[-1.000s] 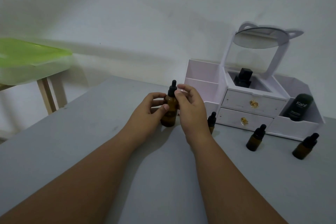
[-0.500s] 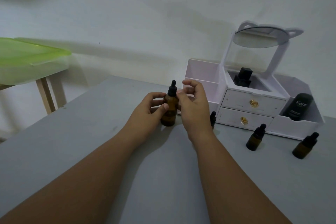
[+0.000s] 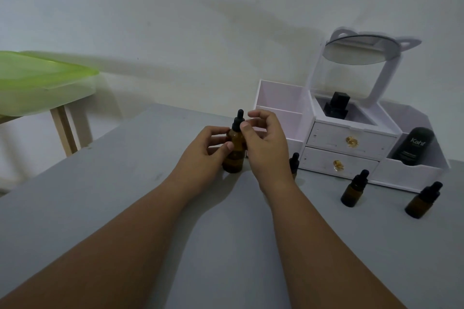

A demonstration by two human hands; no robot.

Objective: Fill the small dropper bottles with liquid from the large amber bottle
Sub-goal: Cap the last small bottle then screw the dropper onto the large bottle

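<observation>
Upright on the grey table (image 3: 105, 208), the large amber bottle (image 3: 234, 152) stands with its long axis vertical and its black dropper cap (image 3: 238, 121) pointing up, towards the wall. The left hand (image 3: 204, 155) wraps the amber body, thumb in front and fingers behind, so the bottle sits inside this closed grip with its base on the table. The right hand (image 3: 266, 144) meets the cap at thumb and forefinger; its other fingers are spread and curled above (whether the pinch is firm cannot be told). Compared with one second ago, the right hand's fingers have lifted and opened away from the cap top, while the bottle and left hand have kept their place. Three small dropper bottles stand apart to the right: one (image 3: 293, 163) just behind the right wrist, one (image 3: 354, 188) further right, one (image 3: 423, 200) beyond it, all before a white organiser (image 3: 351, 143).
</observation>
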